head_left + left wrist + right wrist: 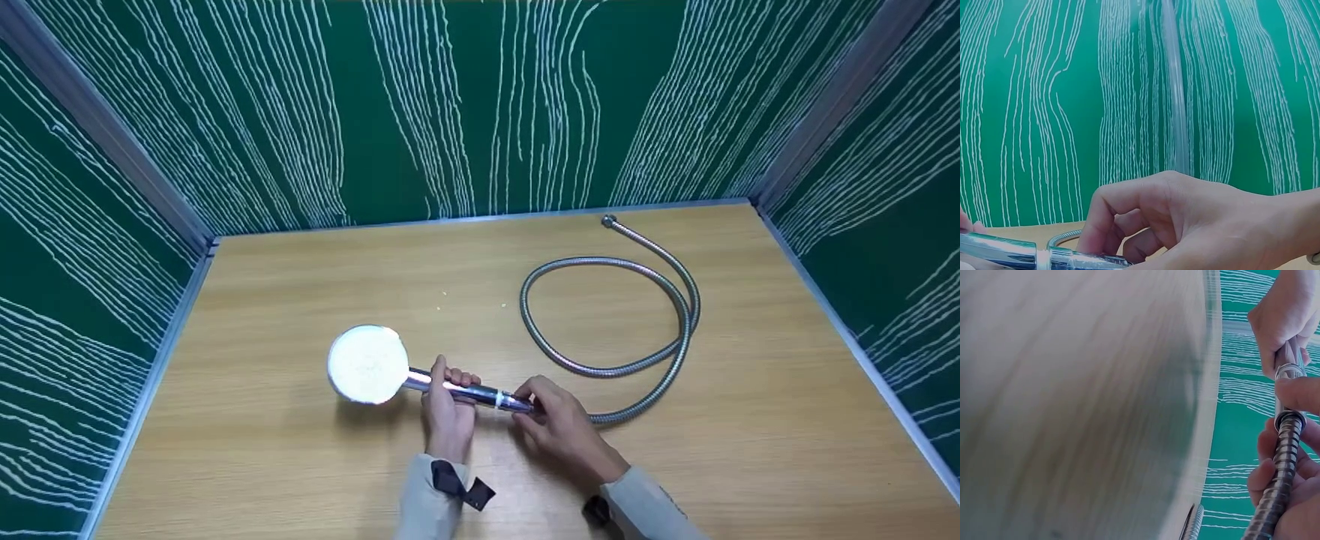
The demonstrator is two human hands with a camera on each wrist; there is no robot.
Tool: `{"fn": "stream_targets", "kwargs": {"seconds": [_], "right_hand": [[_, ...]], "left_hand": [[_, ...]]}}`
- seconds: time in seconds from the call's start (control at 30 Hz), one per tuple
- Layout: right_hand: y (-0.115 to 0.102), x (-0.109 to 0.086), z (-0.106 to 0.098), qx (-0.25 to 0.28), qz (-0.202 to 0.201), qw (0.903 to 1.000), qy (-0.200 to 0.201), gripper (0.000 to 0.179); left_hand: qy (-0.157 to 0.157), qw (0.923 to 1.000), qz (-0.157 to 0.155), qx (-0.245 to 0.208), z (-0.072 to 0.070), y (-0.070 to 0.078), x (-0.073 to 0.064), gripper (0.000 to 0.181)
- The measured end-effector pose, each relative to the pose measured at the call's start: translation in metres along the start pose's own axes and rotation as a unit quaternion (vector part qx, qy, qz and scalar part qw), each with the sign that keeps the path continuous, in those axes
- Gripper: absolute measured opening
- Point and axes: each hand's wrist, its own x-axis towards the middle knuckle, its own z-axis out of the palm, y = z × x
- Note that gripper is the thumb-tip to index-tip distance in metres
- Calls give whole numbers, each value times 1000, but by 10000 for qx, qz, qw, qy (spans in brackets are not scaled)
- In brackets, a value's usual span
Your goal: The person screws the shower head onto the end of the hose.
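Observation:
A shower head (367, 365) with a round, brightly lit white face lies toward the left in the head view, tilted above the table. My left hand (452, 416) grips its chrome handle (480, 394). At the handle's lower end, my right hand (566, 431) pinches the chrome end of a ribbed metal shower hose (1278, 489). In the right wrist view the thumb lies over the chrome joint, and the other fingers are around the hose just below it. Hose and handle are in line and meet there; how far they are threaded together cannot be seen.
The hose loops across the right of the wooden table (300, 277); its free end, a metal nut (608, 221), lies near the back edge. Green panels (405, 150) with white wavy lines stand behind and at both sides. Small pale crumbs dot the table's middle.

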Motion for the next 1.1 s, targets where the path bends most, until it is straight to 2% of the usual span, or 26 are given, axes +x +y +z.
{"fn": "stream_targets", "kwargs": {"seconds": [0.27, 0.57, 0.9, 1.1], "right_hand": [[-1, 0, -2, 80, 151, 9996, -239, 24], [2, -1, -1, 15, 23, 9999, -168, 23], [5, -3, -1, -115, -540, 9983, 180, 26], [4, -3, -2, -64, -345, 9994, -17, 26]], "left_hand": [[106, 9999, -83, -44, 0, 0, 0, 34], [148, 9998, -136, -12, 1, 0, 0, 33], [-55, 10000, -77, 13, 0, -1, -1, 35], [-14, 10000, -75, 61, -1, -1, 0, 35]]}}
